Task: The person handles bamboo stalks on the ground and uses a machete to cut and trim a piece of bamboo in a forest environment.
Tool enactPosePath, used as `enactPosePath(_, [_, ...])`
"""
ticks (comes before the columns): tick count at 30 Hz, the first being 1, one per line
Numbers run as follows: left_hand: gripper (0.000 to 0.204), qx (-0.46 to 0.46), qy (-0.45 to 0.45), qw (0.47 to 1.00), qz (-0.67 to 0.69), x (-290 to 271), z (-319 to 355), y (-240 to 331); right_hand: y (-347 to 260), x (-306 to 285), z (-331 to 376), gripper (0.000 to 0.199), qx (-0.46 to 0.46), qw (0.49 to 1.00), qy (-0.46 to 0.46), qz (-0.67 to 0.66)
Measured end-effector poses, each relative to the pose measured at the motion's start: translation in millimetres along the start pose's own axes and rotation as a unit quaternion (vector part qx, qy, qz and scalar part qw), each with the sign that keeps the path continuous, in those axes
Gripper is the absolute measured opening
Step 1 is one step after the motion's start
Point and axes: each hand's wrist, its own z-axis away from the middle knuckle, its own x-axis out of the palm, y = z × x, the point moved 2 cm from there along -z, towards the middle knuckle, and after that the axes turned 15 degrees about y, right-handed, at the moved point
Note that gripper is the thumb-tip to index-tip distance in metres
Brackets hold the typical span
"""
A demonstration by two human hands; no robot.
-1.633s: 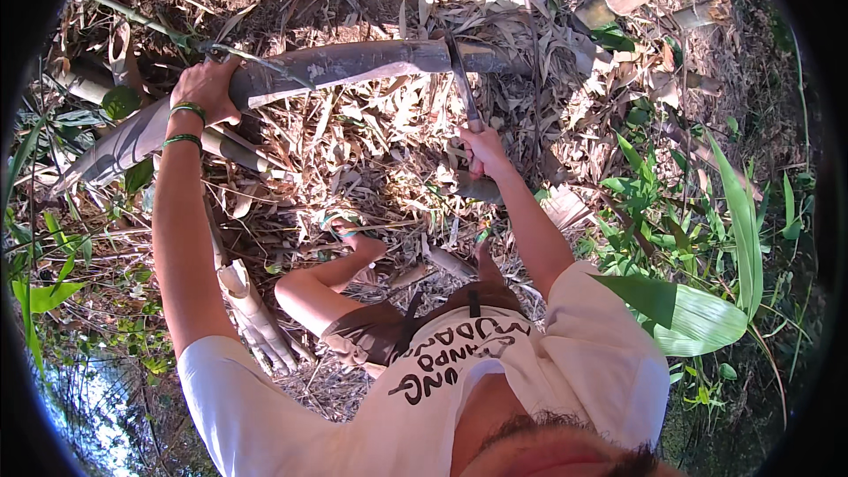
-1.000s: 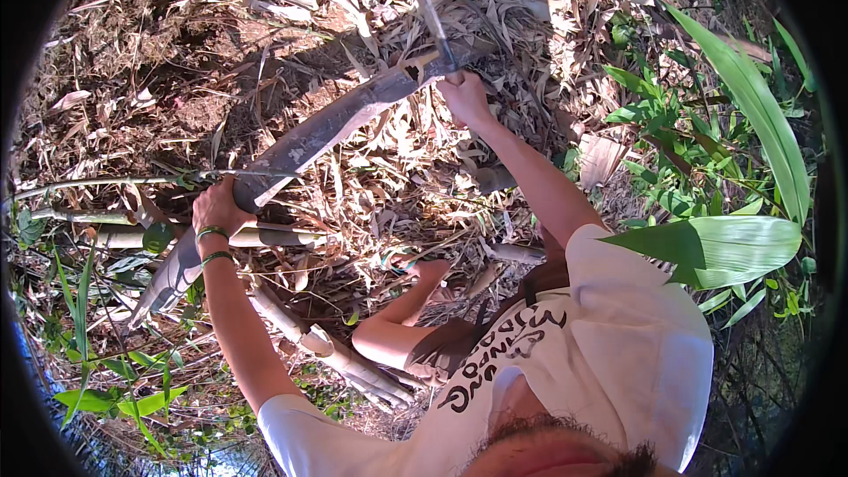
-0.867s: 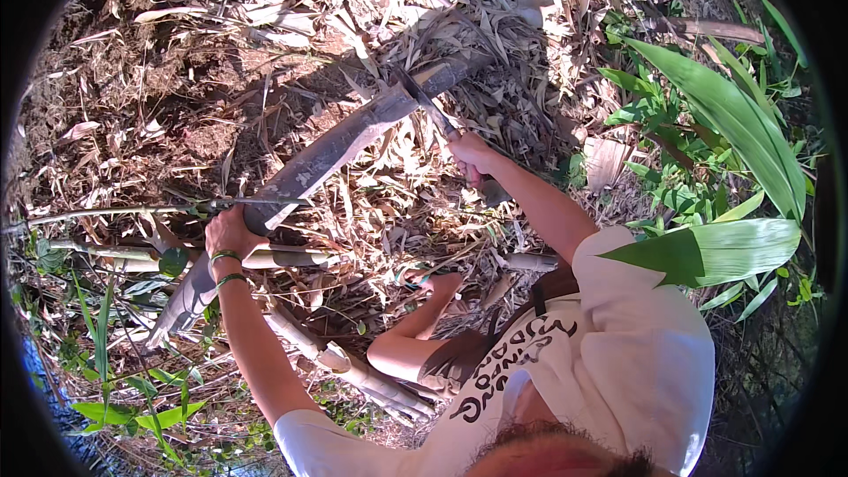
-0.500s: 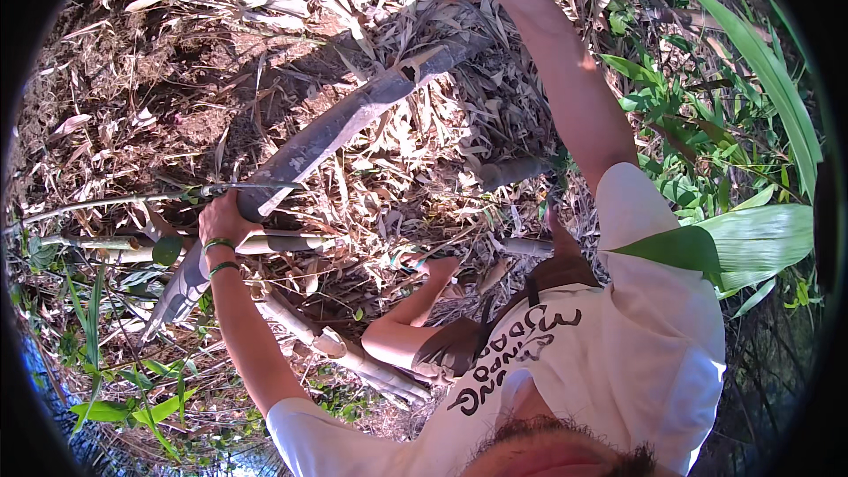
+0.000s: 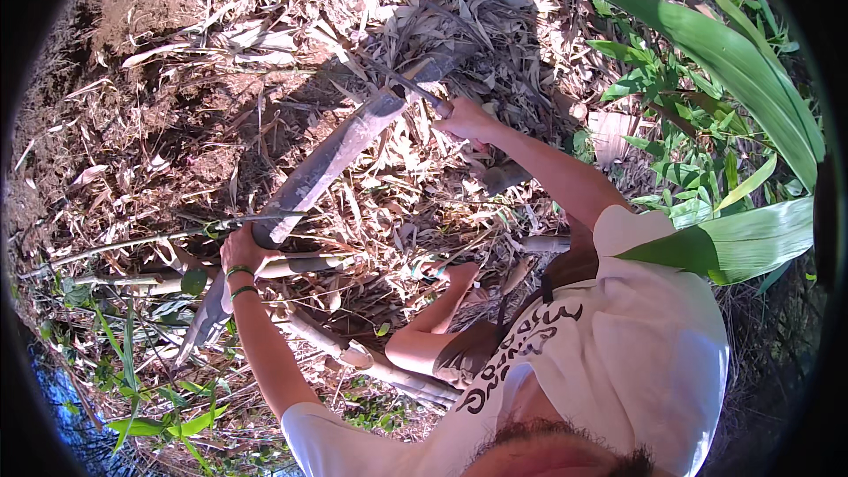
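Observation:
A thick grey bamboo pole (image 5: 325,162) slants from the upper middle down to the lower left, over dry leaf litter. My left hand (image 5: 243,250) is closed around it at its lower part, with two green bands on the wrist. My right hand (image 5: 465,120) grips the handle of a machete (image 5: 422,93). Its dark, narrow blade points up and left and lies across the pole at a notch near the far end. How deep the edge sits in the bamboo cannot be made out.
Thinner bamboo stems (image 5: 305,267) lie beneath my left hand, and another jointed stem (image 5: 353,355) runs beside my bent leg. A thin twig (image 5: 181,234) crosses the pole near that hand. Broad green leaves (image 5: 724,243) hang close on the right, with leafy undergrowth behind.
My right hand has swung down from the upper edge, bringing the machete onto the notched part of the pole. My left hand keeps its hold, and the view has shifted slightly.

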Motion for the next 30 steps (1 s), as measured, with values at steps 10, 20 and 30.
enactPosePath(10, [0.084,-0.008,0.011,0.999,-0.03,14.2,9.8,-7.0,-220.9,-124.5,23.4,0.023,-0.374,0.816,0.315,-0.308])
enactPosePath(20, [0.083,-0.019,-0.017,0.999,-0.047,13.7,14.0,-5.5,-62.0,-3.8,3.8,0.029,0.097,0.99,-0.073,0.073])
enactPosePath(30, [0.083,-0.015,-0.006,0.999,-0.031,11.7,8.5,-3.0,-242.0,-122.1,24.0,0.024,-0.381,0.807,0.316,-0.322])
